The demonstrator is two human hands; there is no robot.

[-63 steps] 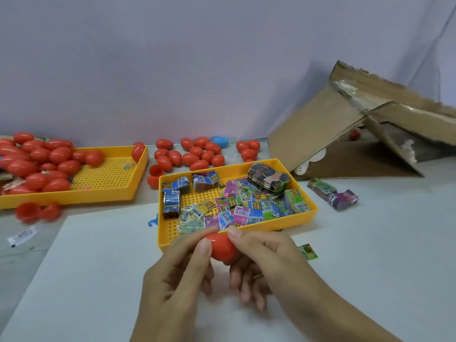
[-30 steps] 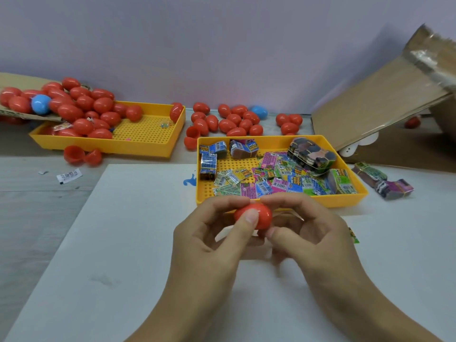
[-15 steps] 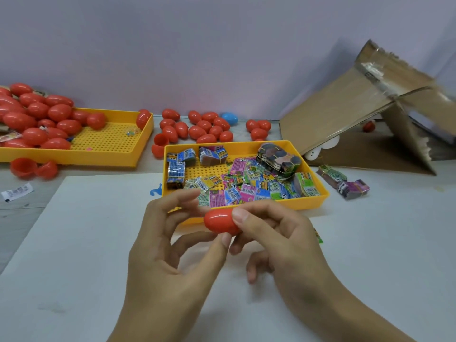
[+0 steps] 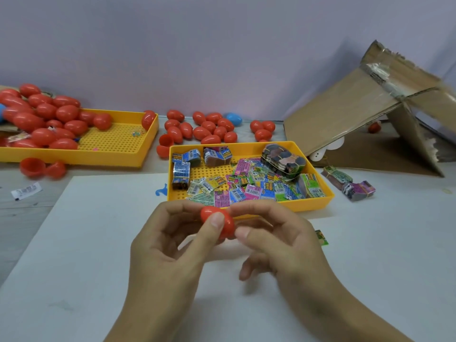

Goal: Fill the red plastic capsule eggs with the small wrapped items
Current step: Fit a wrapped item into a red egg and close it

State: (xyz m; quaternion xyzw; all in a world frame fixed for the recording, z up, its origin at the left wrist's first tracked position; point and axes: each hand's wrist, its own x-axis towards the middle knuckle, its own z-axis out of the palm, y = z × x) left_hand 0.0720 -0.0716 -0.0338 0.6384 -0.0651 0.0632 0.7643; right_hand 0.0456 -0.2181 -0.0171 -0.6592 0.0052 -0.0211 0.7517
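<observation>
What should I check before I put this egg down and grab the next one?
1. Both hands on the egg: ok. The left hand and right hand pinch the red egg.
2. Egg shut all round: cannot tell, fingers cover the seam.
3. Wrapped item inside: cannot tell, the shell is not see-through.
4. More wrapped items ready: ok, many lie in the near yellow tray.
5. Room for the egg: ok, the far yellow tray has bare floor on its right side.
6. Open halves to fill: ok, red halves lie before the far tray.
</observation>
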